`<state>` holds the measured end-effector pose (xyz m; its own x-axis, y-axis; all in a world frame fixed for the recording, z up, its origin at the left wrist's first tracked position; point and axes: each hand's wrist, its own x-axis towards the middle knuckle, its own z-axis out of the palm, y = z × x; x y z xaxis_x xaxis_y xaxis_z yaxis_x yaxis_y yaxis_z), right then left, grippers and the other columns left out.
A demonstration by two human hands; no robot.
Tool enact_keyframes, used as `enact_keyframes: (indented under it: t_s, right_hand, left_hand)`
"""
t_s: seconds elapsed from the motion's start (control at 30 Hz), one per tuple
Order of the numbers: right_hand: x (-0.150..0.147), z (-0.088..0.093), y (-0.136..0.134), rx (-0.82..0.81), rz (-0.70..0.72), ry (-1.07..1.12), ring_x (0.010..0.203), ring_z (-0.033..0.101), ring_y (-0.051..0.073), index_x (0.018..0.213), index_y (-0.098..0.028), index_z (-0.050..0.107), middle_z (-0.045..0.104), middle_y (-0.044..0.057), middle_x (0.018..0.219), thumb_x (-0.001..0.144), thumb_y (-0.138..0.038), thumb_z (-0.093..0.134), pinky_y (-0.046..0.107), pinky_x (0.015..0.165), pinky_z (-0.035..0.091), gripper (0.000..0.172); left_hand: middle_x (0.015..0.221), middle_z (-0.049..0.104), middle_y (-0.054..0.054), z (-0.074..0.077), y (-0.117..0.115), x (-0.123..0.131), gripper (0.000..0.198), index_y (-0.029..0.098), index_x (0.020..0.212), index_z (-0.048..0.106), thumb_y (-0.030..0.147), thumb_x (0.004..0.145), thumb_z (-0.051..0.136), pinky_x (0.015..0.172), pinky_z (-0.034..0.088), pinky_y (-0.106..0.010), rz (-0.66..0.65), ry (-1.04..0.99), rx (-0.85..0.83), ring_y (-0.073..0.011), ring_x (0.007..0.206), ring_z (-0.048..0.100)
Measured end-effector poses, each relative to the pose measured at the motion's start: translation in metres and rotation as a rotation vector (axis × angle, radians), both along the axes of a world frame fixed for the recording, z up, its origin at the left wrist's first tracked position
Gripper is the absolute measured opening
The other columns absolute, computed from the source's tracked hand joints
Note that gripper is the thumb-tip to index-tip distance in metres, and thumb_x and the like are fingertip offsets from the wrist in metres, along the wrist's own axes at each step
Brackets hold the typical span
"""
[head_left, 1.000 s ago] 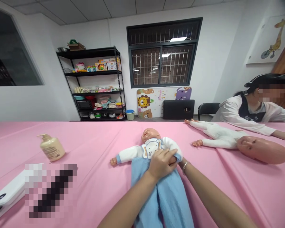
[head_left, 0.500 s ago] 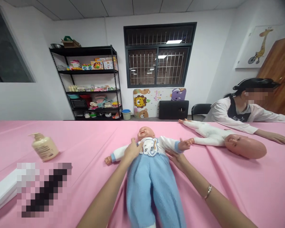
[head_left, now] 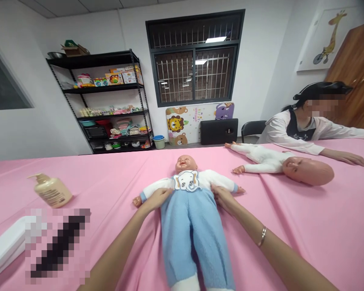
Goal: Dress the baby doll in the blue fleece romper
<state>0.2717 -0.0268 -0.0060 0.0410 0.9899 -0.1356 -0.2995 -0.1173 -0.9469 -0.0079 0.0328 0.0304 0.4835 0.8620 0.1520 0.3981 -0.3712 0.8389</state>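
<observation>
**Palms down, nothing clamped**

We find our left hand [head_left: 156, 199] lying flat on the doll's white sleeve [head_left: 162, 185], while our right hand [head_left: 225, 198] rests its fingers [head_left: 218, 192] against the opposite side, just under the other sleeve. The hands are well apart, with the doll's chest between them, and neither closes around anything: they press on it without clamping it. A thin bangle [head_left: 262, 236] circles our right wrist.

The baby doll [head_left: 189, 210] lies face up mid-table, head toward the far edge and legs toward the near edge. It wears blue knit overalls [head_left: 192, 238] with an elephant-face bib [head_left: 186, 180].

The table's pink cloth [head_left: 315, 226] carries everything else. Toward the left edge, a cream pump bottle [head_left: 51, 190] appears tilted, its label too small to read. By the near-left corner, a white object [head_left: 6, 246] sits beside a pixelated patch [head_left: 57, 242] that hides whatever lies there. Toward the far-right edge lies a second doll [head_left: 265, 159] in a white bodysuit, its head [head_left: 307, 171] turned toward us. Past it, a seated co-worker [head_left: 291, 127] rests a hand [head_left: 346, 157] on the table. Behind the far edge, a black metal shelf [head_left: 91, 60] holds toys and boxes, and an animal-print mat [head_left: 198, 123] leans below the window; no lettering on either is legible.
</observation>
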Motion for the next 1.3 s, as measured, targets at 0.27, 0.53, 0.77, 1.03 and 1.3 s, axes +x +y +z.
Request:
enact_keyframes:
  t_s: [0.27,0.53,0.77,1.03,1.3]
  right_hand:
    - [0.033,0.017,-0.002,0.246,0.202,-0.38,0.059,0.039,0.009,0.063,-0.015,0.05,0.045,-0.003,0.062,0.07,-0.048,0.063,0.022,0.056,0.031,0.036]
    - [0.013,-0.022,0.013,0.38,-0.134,-0.893,0.062,0.044,0.014,0.066,-0.016,0.048,0.051,0.001,0.063,0.079,-0.043,0.047,0.027,0.06,0.035,0.03]
    - [-0.053,0.06,-0.059,0.69,-0.092,-1.045,0.071,0.049,0.013,0.079,-0.018,0.049,0.055,0.002,0.078,0.083,-0.034,0.048,0.025,0.067,0.039,0.016]
    - [-0.137,0.044,-0.133,1.195,0.504,-1.568,0.063,0.044,0.013,0.074,-0.017,0.047,0.053,-0.001,0.071,0.082,-0.024,0.056,0.027,0.05,0.025,0.015]
    - [-0.116,0.049,-0.121,0.918,0.291,-1.294,0.063,0.046,0.012,0.072,-0.018,0.049,0.055,-0.001,0.07,0.087,-0.03,0.048,0.025,0.058,0.033,0.019]
  left_hand:
    - [0.078,0.056,-0.001,0.004,-0.017,-0.011,0.035,0.015,0.082,0.057,0.049,0.076,0.056,0.066,0.04,-0.025,-0.035,-0.153,-0.128,-0.0164,0.072,0.05]
    - [0.072,0.055,-0.001,-0.022,0.002,-0.014,0.026,0.016,0.073,0.052,0.042,0.076,0.055,0.064,0.042,-0.027,0.105,-0.18,0.048,-0.0169,0.069,0.052]
    - [0.094,0.06,-0.007,-0.041,0.006,-0.007,0.028,0.017,0.103,0.051,0.032,0.079,0.054,0.083,0.045,-0.037,0.424,-0.218,0.325,-0.0206,0.09,0.058]
    - [0.087,0.063,-0.006,-0.042,0.004,-0.014,0.026,0.017,0.101,0.05,0.035,0.082,0.048,0.079,0.047,-0.036,0.464,-0.207,0.262,-0.0209,0.085,0.061]
    - [0.088,0.063,-0.007,-0.039,0.003,-0.016,0.023,0.016,0.097,0.053,0.033,0.081,0.047,0.08,0.048,-0.037,0.456,-0.225,0.246,-0.0207,0.085,0.061]
